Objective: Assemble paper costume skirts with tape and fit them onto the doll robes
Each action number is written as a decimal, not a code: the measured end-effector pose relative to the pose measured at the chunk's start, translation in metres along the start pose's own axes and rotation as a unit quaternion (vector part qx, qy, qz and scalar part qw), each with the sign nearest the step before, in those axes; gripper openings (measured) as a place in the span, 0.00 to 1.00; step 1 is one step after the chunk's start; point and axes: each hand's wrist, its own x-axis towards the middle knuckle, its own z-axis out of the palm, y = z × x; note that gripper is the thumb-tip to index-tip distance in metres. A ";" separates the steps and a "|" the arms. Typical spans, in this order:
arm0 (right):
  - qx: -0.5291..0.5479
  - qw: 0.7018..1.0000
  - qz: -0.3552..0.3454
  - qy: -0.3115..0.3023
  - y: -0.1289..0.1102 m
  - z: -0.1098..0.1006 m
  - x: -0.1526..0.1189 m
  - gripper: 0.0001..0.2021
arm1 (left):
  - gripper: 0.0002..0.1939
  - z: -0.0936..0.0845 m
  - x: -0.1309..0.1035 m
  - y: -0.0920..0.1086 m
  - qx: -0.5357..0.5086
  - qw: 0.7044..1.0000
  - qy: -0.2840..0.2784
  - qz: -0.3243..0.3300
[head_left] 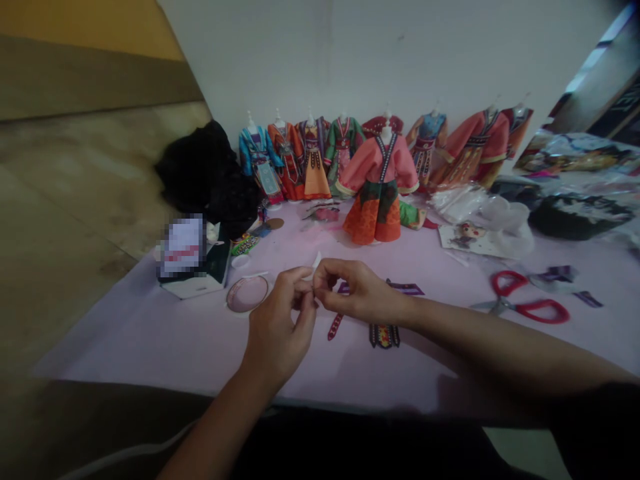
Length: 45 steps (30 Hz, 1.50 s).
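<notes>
Over the middle of the table, my left hand (283, 320) and my right hand (363, 290) meet at the fingertips, both closed in a pinch. A small white strip (317, 260) sticks up from between them; the rest of it is hidden by my fingers. Under and beside my right hand lie a purple patterned band (407, 288), a narrow red studded strip (335, 327) and a dark embroidered panel (385, 336). A ring-shaped roll (247, 294) rests just left of my left hand. Red-handled scissors (520, 300) lie to the right with the blades parted.
Several headless doll forms in colourful robes stand along the wall; one in a pink and orange robe (383, 180) is closer. A box (197, 277) and black cloth (205, 173) are at left. Plastic bags (480, 207) and purple scraps (560, 275) lie at right.
</notes>
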 end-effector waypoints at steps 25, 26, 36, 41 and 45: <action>0.004 1.000 -0.013 -0.013 -0.001 -0.002 0.000 0.03 | 0.18 -0.001 0.002 0.001 0.004 0.999 0.016 0.033; 0.000 1.000 -0.013 -0.012 -0.001 -0.002 0.000 0.03 | 0.18 -0.001 0.001 0.000 0.012 0.999 0.012 0.036; 0.014 1.000 0.001 -0.009 0.000 -0.001 -0.001 0.03 | 0.18 -0.002 0.000 0.001 0.029 0.999 0.000 0.043; 0.039 0.999 0.003 -0.021 0.003 -0.002 0.000 0.03 | 0.17 -0.003 0.000 0.002 0.003 0.999 -0.005 0.034; 0.036 0.999 -0.009 -0.031 0.003 -0.004 0.000 0.04 | 0.20 -0.002 0.002 0.002 -0.010 1.000 0.008 0.015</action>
